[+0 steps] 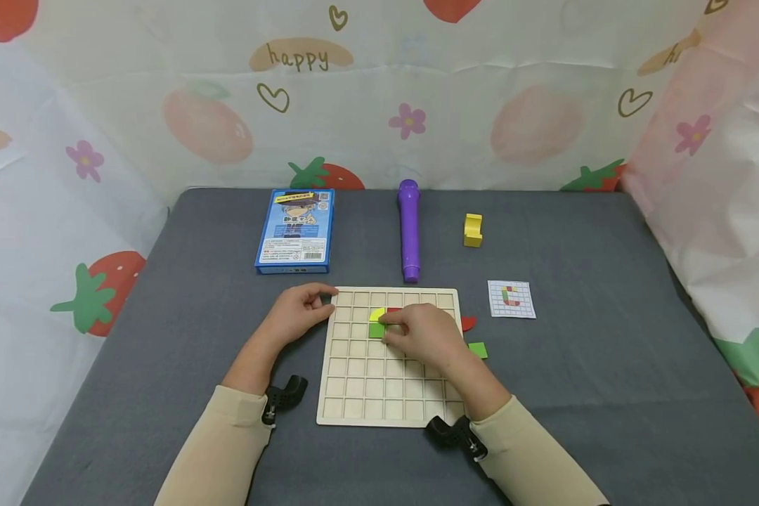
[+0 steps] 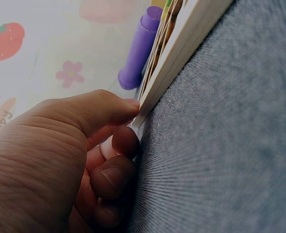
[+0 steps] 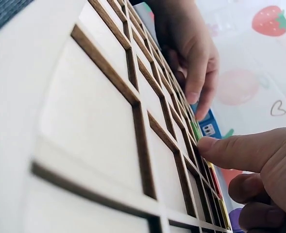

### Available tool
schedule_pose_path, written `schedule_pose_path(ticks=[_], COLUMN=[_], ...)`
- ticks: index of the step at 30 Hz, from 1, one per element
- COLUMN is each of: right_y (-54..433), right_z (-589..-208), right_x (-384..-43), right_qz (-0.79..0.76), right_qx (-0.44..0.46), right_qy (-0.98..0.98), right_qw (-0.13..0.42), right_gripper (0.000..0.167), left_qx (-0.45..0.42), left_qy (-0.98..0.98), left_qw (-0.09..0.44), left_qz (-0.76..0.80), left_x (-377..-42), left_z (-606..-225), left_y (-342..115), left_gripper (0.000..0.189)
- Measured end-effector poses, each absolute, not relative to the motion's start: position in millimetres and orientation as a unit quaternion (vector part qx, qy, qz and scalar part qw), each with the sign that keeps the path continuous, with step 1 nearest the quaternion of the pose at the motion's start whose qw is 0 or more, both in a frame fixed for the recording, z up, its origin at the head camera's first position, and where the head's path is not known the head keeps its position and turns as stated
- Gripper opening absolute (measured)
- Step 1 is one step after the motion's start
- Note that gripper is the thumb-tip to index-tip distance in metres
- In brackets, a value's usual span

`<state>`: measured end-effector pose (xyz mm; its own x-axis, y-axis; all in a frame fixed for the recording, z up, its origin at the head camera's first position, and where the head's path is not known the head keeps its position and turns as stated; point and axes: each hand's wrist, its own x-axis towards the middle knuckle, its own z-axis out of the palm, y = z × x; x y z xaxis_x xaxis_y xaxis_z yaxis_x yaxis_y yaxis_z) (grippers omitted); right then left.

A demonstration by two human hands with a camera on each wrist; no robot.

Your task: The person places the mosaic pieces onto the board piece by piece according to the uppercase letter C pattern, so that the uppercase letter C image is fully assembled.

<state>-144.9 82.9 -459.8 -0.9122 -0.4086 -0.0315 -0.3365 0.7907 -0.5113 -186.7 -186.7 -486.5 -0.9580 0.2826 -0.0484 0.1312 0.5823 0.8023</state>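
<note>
1. Beige sleeves (image 1: 218, 446) lie closest of all, stretched over a grey tablecloth (image 1: 582, 379), a fruit-print backdrop (image 1: 449, 81) rising behind.
2. Centre stage, it's the wooden grid board (image 1: 354, 386), flat on the cloth between both arms.
3. Just past its far left corner sits a blue illustrated box (image 1: 294, 232), barcode and all.
4. Left hand (image 1: 294, 316) on duty at that corner: thumb and forefinger clamped on the board's edge, steadying it, I'd judge.
5. Right hand (image 1: 426, 334) is over the grid, fingertips right at the coloured pieces! From above, thumb and forefinger look slightly apart; whether a piece is pinched between them, I cannot tell.
6. Beyond the far edge, a purple toy microphone (image 1: 409, 228), head pointing away.
7. Off to the right, a printed pattern card (image 1: 511, 299) with a coloured shape; farther back, a notched yellow block (image 1: 473, 230).
8. Smallest, the pieces: yellow rounded piece (image 1: 377, 313) directly above green square (image 1: 376, 330) on the grid, red piece (image 1: 393, 309) partly behind the hand. Beside the right edge, a loose red piece (image 1: 468, 323) and loose green piece (image 1: 478, 350).
9. Step in hand, by my reading: seating pieces in the cells. Next move calls for careful alignment and a light press.
</note>
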Motion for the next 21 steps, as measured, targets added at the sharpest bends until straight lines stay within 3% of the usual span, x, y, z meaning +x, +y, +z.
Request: schedule_pose_path(ticks=[10,21], right_y=[81,91], right_z=[-461,-452], right_x=[-145,-135], right_qz=[-0.267,-0.300], right_qx=[-0.199,-0.186], right_qy=[0.941,0.934], right_qw=[0.059,0.048], right_gripper=[0.018,0.026], left_qx=[0.119,0.118], left_qy=[0.883,0.883], left_qw=[0.087,0.090], left_qz=[0.445,0.445], left_x=[-186,-186], left_z=[-486,-485], left_y=[-187,-187], left_gripper=[0.030,0.031])
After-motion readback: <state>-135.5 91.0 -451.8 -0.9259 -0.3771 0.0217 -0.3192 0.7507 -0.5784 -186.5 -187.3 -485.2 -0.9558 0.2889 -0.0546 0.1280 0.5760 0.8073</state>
